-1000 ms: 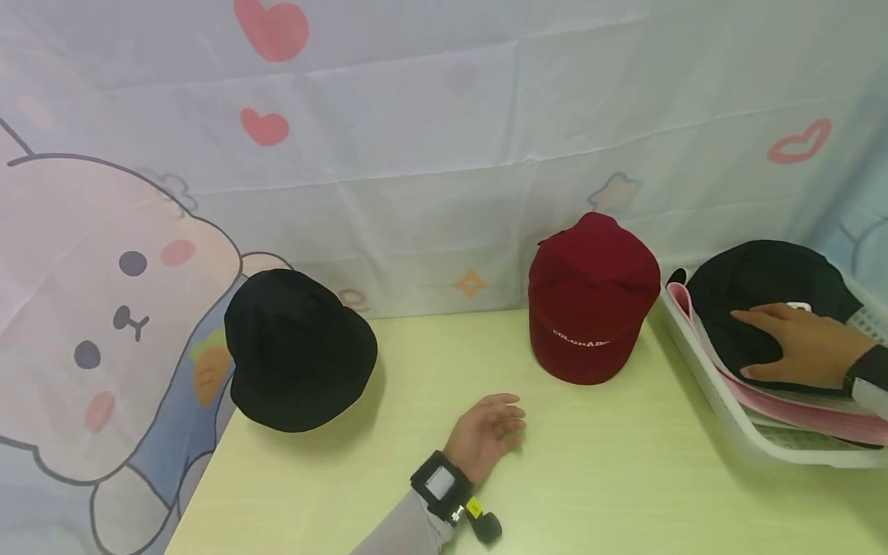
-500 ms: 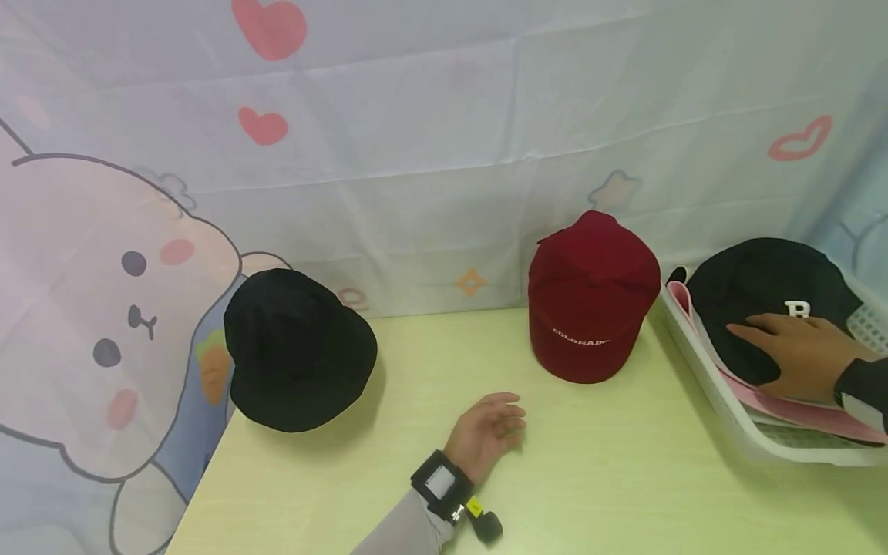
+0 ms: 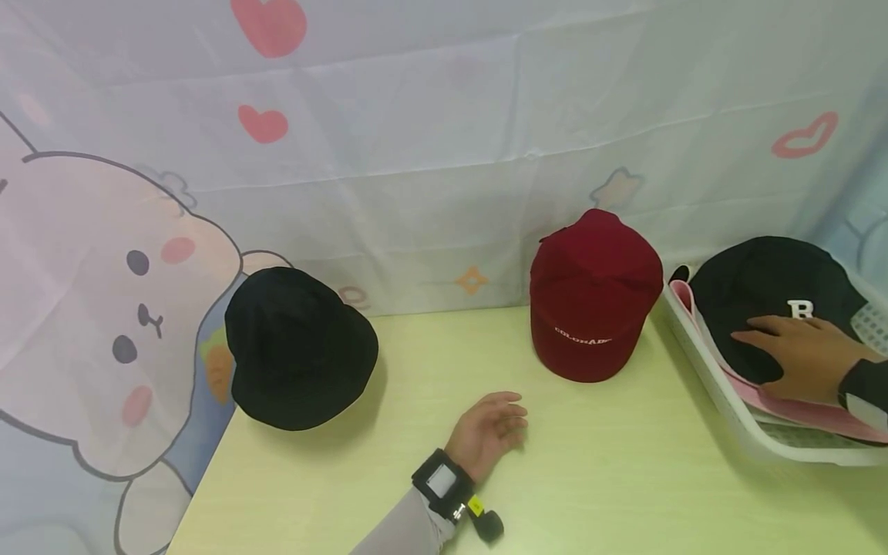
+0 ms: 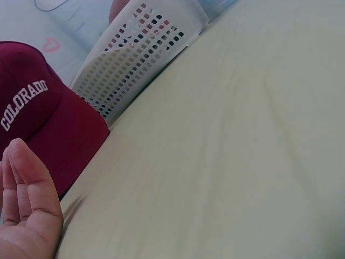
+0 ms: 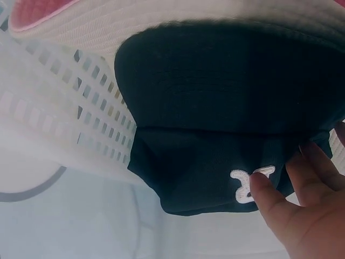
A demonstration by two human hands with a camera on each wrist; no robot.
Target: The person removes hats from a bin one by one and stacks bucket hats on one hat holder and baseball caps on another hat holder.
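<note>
Black cap with a white R (image 3: 770, 289) in the white basket (image 3: 721, 408) at the table's right edge, lying on pink caps (image 3: 798, 408). Right hand (image 3: 798, 356) laid flat over its front, fingers (image 5: 269, 202) straight and spread, touching near the letter but not yet curled round anything. Probably the reach-and-grasp step. Next move calls for closing on crown or brim and lifting clear of the basket wall. Left hand (image 3: 487, 433) idle on the yellow table (image 3: 624, 478), fingers loosely relaxed, holding nothing. Further out, a red COLORADO cap (image 3: 593, 297) and a black hat (image 3: 298, 347).
</note>
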